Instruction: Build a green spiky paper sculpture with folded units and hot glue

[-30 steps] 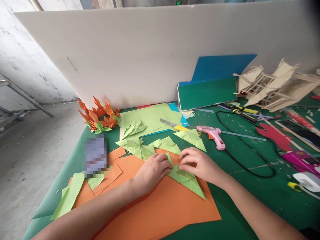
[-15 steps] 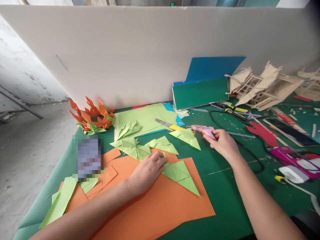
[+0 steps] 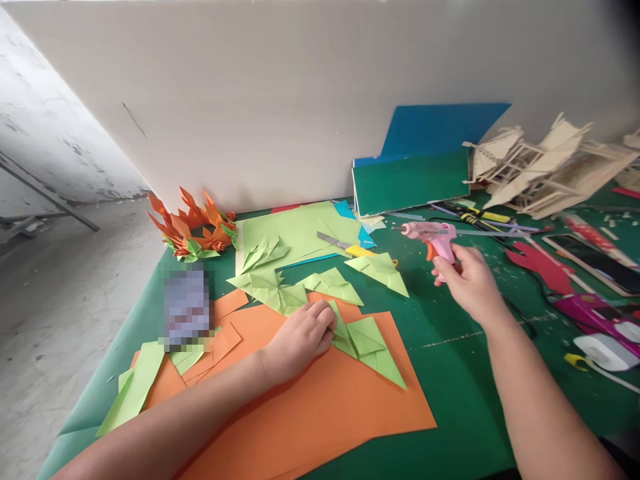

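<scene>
My right hand [image 3: 473, 280] is closed round the handle of a pink hot glue gun [image 3: 434, 233], lifted above the table with its nozzle to the left. A clear glue stick [image 3: 493, 233] juts from its back. My left hand [image 3: 300, 337], fingers curled, rests at the left end of a folded light-green paper piece [image 3: 373, 343] on the orange paper sheet [image 3: 345, 407]; the fingertips are partly hidden. Further folded green pieces [image 3: 330, 287] lie just beyond this hand. A yellow utility knife [image 3: 345, 245] lies behind them with its blade out.
An orange and green folded-paper ring [image 3: 200, 233] stands at the table's left edge. Green and blue boards [image 3: 415, 183] lean on the pale partition. At right are a wooden stick model [image 3: 545, 173], a phone [image 3: 595, 260], a magenta power strip [image 3: 595, 317] and cables.
The glue gun has been raised off the table by my right hand and now shows fully. My left hand stays on the green paper. The view has shifted slightly.
</scene>
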### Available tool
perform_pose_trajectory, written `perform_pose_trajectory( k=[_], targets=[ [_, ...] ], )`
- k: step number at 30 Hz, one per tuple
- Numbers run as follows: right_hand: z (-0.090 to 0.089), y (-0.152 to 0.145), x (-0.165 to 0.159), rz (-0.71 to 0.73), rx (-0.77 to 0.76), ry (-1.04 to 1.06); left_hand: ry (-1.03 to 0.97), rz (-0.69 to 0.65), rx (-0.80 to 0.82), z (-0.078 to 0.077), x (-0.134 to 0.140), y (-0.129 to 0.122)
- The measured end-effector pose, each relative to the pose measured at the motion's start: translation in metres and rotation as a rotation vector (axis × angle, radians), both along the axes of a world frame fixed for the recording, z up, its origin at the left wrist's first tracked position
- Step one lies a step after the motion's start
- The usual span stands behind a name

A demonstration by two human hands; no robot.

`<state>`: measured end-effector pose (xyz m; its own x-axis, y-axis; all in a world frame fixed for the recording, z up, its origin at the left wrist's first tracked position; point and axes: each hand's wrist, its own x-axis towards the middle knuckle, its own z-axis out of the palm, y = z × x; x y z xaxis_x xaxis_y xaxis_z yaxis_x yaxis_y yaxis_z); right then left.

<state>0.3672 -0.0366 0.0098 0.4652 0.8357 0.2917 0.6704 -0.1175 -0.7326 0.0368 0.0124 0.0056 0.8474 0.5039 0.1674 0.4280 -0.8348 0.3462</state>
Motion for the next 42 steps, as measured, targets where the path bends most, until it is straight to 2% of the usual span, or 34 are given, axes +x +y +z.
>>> perform_pose_trajectory(
  k=[3,6,8,13,17,25,33,42],
  targets=[
    [0.007,-0.004,-0.017,0.214,0.032,0.022,-0.010,0.022,0.003,-0.002,-0.001,-0.001],
    [0.010,-0.007,-0.036,0.420,-0.051,0.042,0.002,0.031,0.005,-0.004,-0.001,-0.001],
    [0.009,-0.006,-0.047,0.486,-0.097,-0.066,0.015,0.038,0.011,-0.004,0.000,-0.002],
    [0.001,-0.003,-0.061,0.443,-0.011,-0.522,0.034,0.048,0.008,-0.001,0.000,-0.004],
    [-0.002,0.000,-0.064,0.506,0.100,-0.686,0.035,0.054,0.012,0.001,0.000,-0.005],
    [0.000,-0.001,-0.064,0.572,0.209,-0.802,0.047,0.069,-0.009,0.003,0.001,-0.006],
    [0.006,-0.006,-0.061,0.604,0.286,-0.802,0.073,0.076,-0.016,0.003,0.001,-0.006],
    [0.012,-0.013,-0.055,0.654,0.247,-0.800,0.065,0.082,-0.009,0.001,0.002,-0.006]
  ],
)
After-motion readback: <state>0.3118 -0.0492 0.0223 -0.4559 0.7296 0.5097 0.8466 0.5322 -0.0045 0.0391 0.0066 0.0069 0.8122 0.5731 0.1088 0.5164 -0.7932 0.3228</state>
